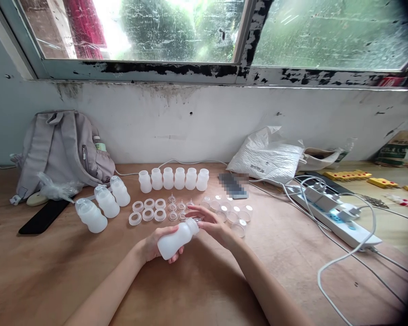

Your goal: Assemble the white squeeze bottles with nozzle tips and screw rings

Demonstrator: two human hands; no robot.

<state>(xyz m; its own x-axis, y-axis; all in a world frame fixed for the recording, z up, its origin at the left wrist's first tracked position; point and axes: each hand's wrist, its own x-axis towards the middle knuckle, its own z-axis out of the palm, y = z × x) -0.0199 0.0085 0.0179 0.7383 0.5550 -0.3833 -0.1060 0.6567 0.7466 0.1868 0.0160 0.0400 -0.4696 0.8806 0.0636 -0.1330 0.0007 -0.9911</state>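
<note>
My left hand (pixel 154 244) is wrapped around a translucent white baby bottle (pixel 177 240), tilted with its top toward the right. At that top, the fingers of my right hand (pixel 216 226) close around a small clear teat (pixel 198 220), partly hidden by them. Just beyond my hands lie several white screw rings (pixel 148 214) in rows, and beside them several clear teats (pixel 172 207). To the right of these, several clear caps (pixel 238 228) are grouped, some behind my right hand. A row of open bottles (pixel 179 178) stands farther back.
Three capped bottles (pixel 106 201) stand at left, near a black phone (pixel 44 217) and a grey backpack (pixel 63 145). A blurred-out grey object (pixel 233 185) lies before a silver mailer bag (pixel 267 156). A power strip (pixel 336 222) with looping cables occupies the right side.
</note>
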